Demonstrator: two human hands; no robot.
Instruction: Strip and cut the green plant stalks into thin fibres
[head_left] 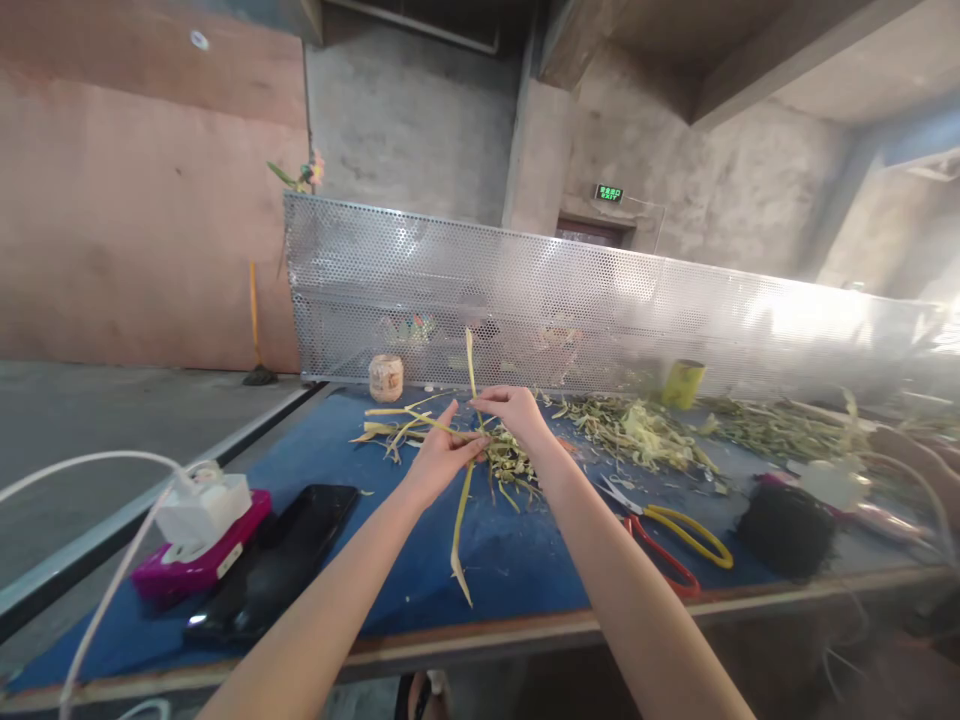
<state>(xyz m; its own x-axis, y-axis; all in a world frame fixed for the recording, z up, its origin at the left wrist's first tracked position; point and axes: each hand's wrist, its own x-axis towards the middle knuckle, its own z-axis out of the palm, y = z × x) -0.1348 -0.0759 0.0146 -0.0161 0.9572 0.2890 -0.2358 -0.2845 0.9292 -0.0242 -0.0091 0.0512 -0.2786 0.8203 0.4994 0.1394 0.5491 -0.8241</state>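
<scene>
Both of my hands meet over the middle of the blue table top (525, 590). My left hand (439, 462) pinches crossed dried plant strips between thumb and fingers. One long pale yellow-green strip (460, 540) runs up and down through the crossing, its lower end hanging toward me. Another strip (420, 418) sticks out to the left. With thumb and forefinger together, my right hand (517, 412) grips the upright strip just above the crossing. Under and beside my hands lies a loose pile of strips (514, 465). The exact crossing point is partly hidden by my fingers.
Scissors (667, 525) with red and yellow handles lie right of my right forearm. A black phone (281, 560) and a magenta power strip (202, 560) sit at left. Behind are a jar (386, 378), plant heaps (637, 430), a yellow-green cup (683, 384) and a perforated metal screen (465, 270).
</scene>
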